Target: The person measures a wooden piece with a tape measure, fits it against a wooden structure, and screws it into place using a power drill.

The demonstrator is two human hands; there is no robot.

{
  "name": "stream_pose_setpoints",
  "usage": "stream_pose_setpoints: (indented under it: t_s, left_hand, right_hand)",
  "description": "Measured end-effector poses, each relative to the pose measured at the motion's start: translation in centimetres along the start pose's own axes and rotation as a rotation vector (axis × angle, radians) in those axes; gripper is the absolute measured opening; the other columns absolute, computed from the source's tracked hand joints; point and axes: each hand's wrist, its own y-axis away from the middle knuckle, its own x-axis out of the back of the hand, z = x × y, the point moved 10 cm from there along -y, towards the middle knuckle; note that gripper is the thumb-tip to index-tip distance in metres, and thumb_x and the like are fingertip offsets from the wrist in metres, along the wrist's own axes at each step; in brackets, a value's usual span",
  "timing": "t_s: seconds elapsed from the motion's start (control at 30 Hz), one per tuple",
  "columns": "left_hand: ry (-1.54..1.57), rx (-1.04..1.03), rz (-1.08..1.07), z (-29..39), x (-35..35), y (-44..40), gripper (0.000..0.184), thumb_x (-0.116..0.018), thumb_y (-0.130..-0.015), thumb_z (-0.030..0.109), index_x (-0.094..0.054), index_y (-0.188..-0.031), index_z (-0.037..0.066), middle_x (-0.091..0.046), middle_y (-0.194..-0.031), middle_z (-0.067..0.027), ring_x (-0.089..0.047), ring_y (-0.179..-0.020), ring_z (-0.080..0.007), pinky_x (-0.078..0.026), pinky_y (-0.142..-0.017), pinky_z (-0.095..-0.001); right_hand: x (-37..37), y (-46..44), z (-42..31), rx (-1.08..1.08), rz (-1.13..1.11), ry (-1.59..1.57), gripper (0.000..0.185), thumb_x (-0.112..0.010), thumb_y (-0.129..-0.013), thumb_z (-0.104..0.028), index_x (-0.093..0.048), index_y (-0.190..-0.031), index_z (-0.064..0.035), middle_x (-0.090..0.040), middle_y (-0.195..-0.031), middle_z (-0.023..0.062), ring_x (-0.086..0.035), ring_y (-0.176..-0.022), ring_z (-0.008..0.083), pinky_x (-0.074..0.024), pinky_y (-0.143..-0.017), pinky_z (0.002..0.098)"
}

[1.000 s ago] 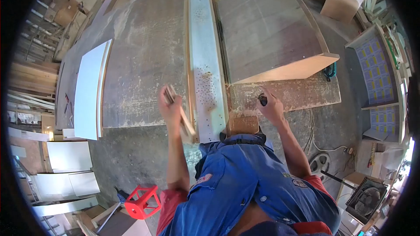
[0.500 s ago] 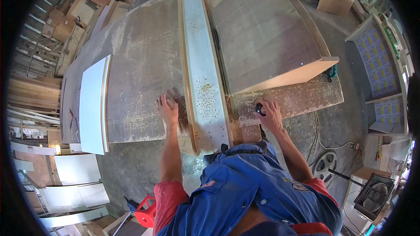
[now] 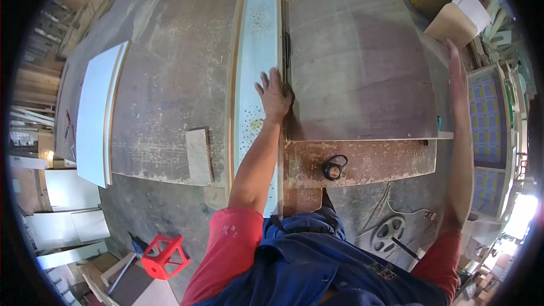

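From where I stand, the big brown panel (image 3: 362,62) covers the right part of the tabletop (image 3: 170,79), short of its near edge. The person's left hand (image 3: 275,99) is over the speckled pale strip (image 3: 258,28), fingers spread apart, close by the panel's left edge; contact I can't make out. The right hand (image 3: 457,71) is out past the panel's right side, fingers stretched, edge-on to me, so I can't tell their grip. A dark round object (image 3: 333,170) and a small flat block (image 3: 198,156) lie near the tabletop's near edge.
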Motion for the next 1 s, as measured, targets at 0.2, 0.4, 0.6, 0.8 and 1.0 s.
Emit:
stream_pose_setpoints:
  t_s: [0.2, 0.4, 0.6, 0.8, 1.0]
  left_hand:
    - [0.063, -0.019, 0.02, 0.2, 0.4, 0.2, 0.09, -0.068, -0.076, 0.005, -0.025, -0.155, 0.002, -0.047, -0.149, -0.017, -0.025, -0.149, -0.0423, -0.01, -0.119, -0.0653]
    - [0.108, -0.038, 0.04, 0.5, 0.8, 0.3, 0.087, -0.066, -0.076, 0.004, -0.028, -0.154, 0.001, -0.05, -0.147, -0.0184, -0.026, -0.148, -0.0428, -0.01, -0.118, -0.0668]
    - [0.106, 0.001, -0.022, 0.2, 0.4, 0.3, 0.089, -0.068, -0.078, 0.007, -0.026, -0.156, 0.002, -0.041, -0.154, -0.0183, -0.022, -0.151, -0.04, -0.003, -0.121, -0.0636]
    - [0.083, -0.016, -0.007, 0.5, 0.5, 0.2, 0.086, -0.066, -0.078, 0.007, -0.027, -0.155, 0.002, -0.042, -0.152, -0.0205, -0.022, -0.15, -0.042, -0.004, -0.12, -0.0646]
    - [0.144, -0.019, 0.001, 0.5, 0.8, 0.3, 0.084, -0.065, -0.076, 0.007, -0.031, -0.153, 0.001, -0.045, -0.149, -0.0226, -0.022, -0.149, -0.0441, -0.004, -0.118, -0.0674]
  right_hand:
    - [-7.4, -9.3, 9.3, -0.355, -0.15, -0.164, 0.106, -0.037, -0.09, -0.082, -0.011, -0.162, -0.0082, -0.018, -0.166, 0.0166, -0.015, -0.154, 0.0288, -0.0119, -0.123, 0.0432]
    - [-7.8, -10.6, 8.0, -0.382, -0.155, -0.221, 0.107, -0.034, -0.089, -0.083, -0.013, -0.161, -0.0068, -0.018, -0.166, 0.0161, -0.014, -0.154, 0.0275, -0.0088, -0.124, 0.0454]
    - [-10.3, -14.5, 12.5, -0.271, -0.185, -0.094, 0.105, -0.034, -0.09, -0.083, -0.018, -0.16, -0.0049, -0.021, -0.165, 0.0161, -0.016, -0.153, 0.0254, -0.011, -0.124, 0.0436]
    - [-7.9, -13.0, 9.7, -0.378, -0.048, -0.227, 0.103, -0.035, -0.092, -0.081, -0.025, -0.158, -0.0032, -0.025, -0.163, 0.0172, -0.02, -0.152, 0.0225, -0.0153, -0.123, 0.038]
    - [-12.2, -14.3, 11.5, -0.273, -0.298, -0.191, 0.098, -0.038, -0.094, -0.077, -0.027, -0.157, -0.0024, -0.029, -0.16, 0.0169, -0.029, -0.147, 0.0232, -0.0241, -0.119, 0.0378]
